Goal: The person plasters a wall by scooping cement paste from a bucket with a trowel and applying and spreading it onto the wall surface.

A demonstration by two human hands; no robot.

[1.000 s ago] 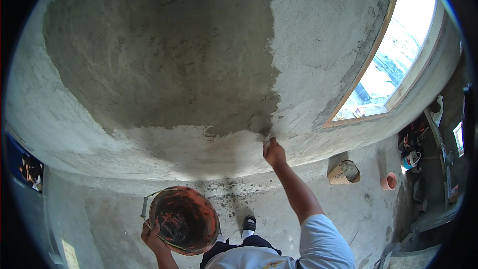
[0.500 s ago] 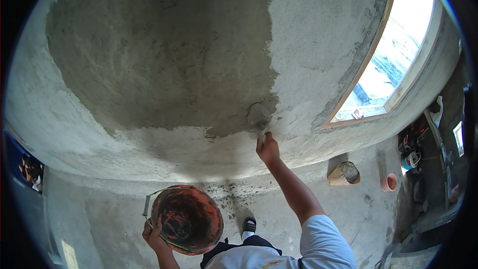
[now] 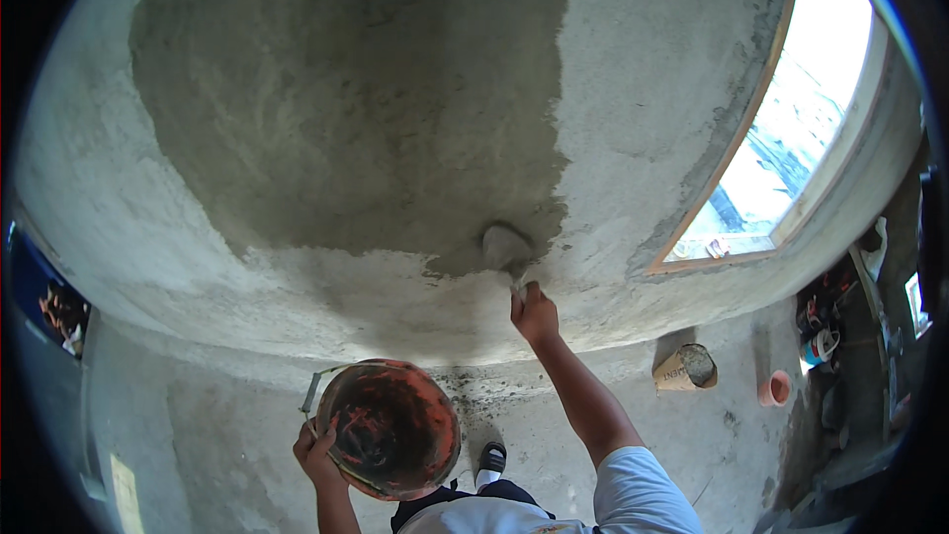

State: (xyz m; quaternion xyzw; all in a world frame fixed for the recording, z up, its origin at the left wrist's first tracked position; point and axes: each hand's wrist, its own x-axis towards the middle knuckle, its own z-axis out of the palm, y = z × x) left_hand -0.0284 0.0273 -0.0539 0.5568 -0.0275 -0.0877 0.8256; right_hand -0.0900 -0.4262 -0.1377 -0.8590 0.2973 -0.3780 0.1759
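Observation:
In my right hand [image 3: 535, 314] is a trowel [image 3: 505, 248], gripped by its handle with the blade raised against the wall. The blade lies over the lower right part of a dark, wet plaster patch [image 3: 366, 109]. Around that patch the wall [image 3: 643, 89] is dry and pale grey. My left hand [image 3: 315, 452] grips the rim of a reddish, mortar-stained bucket [image 3: 391, 427] at its left side. The bucket tilts so that its dark inside shows, and its wire handle with a grey grip stands up at the left.
A wood-framed window [image 3: 766, 148] opens in the wall to the right. On the floor stand a paper sack of grey material [image 3: 686, 368] and a small orange bucket [image 3: 775, 389]. A blue-and-white bucket [image 3: 820, 347] sits farther right among clutter. Dark splatter [image 3: 484, 383] marks the wall's foot.
The trowel blade has shifted slightly left and down over the wet plaster. My left hand and the bucket have moved a little right and up in view, and the whole view has shifted slightly.

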